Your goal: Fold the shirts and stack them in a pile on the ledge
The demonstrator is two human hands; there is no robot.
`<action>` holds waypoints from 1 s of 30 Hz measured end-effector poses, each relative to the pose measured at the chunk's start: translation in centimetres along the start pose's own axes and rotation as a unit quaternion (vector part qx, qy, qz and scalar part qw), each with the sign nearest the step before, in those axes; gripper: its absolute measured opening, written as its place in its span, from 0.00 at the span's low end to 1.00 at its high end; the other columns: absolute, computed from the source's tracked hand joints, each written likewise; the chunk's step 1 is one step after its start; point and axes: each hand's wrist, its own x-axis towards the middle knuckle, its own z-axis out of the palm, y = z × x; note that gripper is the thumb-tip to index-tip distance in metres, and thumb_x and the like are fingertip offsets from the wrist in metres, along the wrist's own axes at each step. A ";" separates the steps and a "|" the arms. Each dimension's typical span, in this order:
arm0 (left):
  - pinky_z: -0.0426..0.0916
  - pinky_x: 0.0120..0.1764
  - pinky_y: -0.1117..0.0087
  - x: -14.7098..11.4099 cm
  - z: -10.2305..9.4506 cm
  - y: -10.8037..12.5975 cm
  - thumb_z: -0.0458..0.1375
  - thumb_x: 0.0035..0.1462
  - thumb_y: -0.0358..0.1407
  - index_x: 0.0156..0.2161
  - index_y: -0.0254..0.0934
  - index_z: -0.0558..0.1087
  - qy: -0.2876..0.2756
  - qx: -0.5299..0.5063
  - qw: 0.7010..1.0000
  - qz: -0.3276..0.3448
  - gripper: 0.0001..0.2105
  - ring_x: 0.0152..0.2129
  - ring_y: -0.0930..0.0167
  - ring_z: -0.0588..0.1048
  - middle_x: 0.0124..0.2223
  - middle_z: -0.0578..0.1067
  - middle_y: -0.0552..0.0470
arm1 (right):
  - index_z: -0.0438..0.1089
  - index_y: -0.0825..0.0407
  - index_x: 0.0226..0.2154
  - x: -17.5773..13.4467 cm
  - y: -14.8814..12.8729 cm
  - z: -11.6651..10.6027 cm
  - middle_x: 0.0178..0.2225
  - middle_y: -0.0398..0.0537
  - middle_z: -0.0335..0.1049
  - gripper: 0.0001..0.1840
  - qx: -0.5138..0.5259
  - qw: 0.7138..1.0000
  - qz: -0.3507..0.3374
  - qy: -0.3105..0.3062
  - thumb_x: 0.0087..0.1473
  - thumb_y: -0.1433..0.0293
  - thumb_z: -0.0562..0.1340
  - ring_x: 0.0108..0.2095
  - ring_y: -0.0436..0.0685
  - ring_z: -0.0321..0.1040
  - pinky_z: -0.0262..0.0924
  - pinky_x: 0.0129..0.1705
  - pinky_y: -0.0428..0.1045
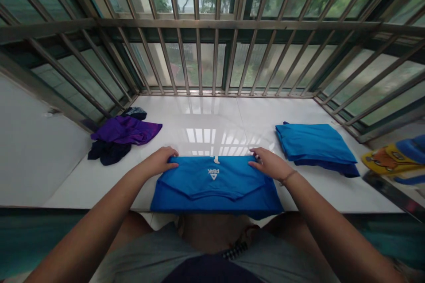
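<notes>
A blue T-shirt (215, 188) with a white PEAK logo lies partly folded at the front of the white tiled ledge, its collar toward me. At the far left corner of its folded edge, my left hand (163, 160) pinches the cloth between thumb and fingers. My right hand (268, 163) is at the far right corner, thumb on top and fingers curled around the edge. The shirt's near edge reaches the ledge's front edge.
On the right lies a stack of folded blue clothes (315, 143). A crumpled purple garment (128, 130) and dark cloth (109, 151) lie on the left. Metal window bars (212, 24) close off the back. A yellow and blue object (392, 159) stands far right.
</notes>
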 end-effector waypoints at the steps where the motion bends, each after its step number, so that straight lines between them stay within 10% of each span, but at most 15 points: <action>1: 0.73 0.53 0.58 0.6 -0.3 0.1 0.65 0.58 0.47 0.48 0.38 0.81 -0.037 0.004 0.999 0.003 0.17 0.47 0.55 0.80 0.48 0.84 0.42 | 0.77 0.52 0.56 0.7 0.0 0.0 0.53 0.60 0.80 0.21 -0.011 0.999 0.006 -0.035 0.65 0.59 0.66 0.53 0.67 0.77 0.68 0.59 0.58; 10: 0.66 0.37 0.69 5.4 -4.2 -1.7 0.66 0.53 0.52 0.35 0.42 0.79 -0.178 -0.033 0.983 -0.016 0.15 0.34 0.65 0.78 0.35 0.81 0.53 | 0.82 0.50 0.44 7.7 2.2 -1.1 0.41 0.52 0.83 0.10 -0.045 0.994 0.040 -0.095 0.64 0.63 0.68 0.42 0.61 0.77 0.64 0.45 0.49; 21: 0.69 0.45 0.65 14.5 -9.2 -2.3 0.60 0.59 0.44 0.45 0.39 0.78 0.154 0.036 0.980 -0.119 0.13 0.45 0.58 0.79 0.45 0.83 0.43 | 0.78 0.54 0.52 16.7 1.5 -4.8 0.51 0.59 0.80 0.13 -0.078 0.990 0.087 0.084 0.69 0.66 0.64 0.49 0.61 0.74 0.63 0.52 0.51; 30: 0.70 0.43 0.65 7.9 -10.6 -0.8 0.62 0.60 0.47 0.42 0.41 0.78 0.181 -0.012 0.982 -0.056 0.13 0.39 0.61 0.79 0.40 0.83 0.50 | 0.77 0.52 0.49 10.4 1.0 -6.7 0.47 0.55 0.78 0.10 -0.039 0.984 0.056 0.163 0.68 0.68 0.63 0.45 0.60 0.73 0.66 0.52 0.52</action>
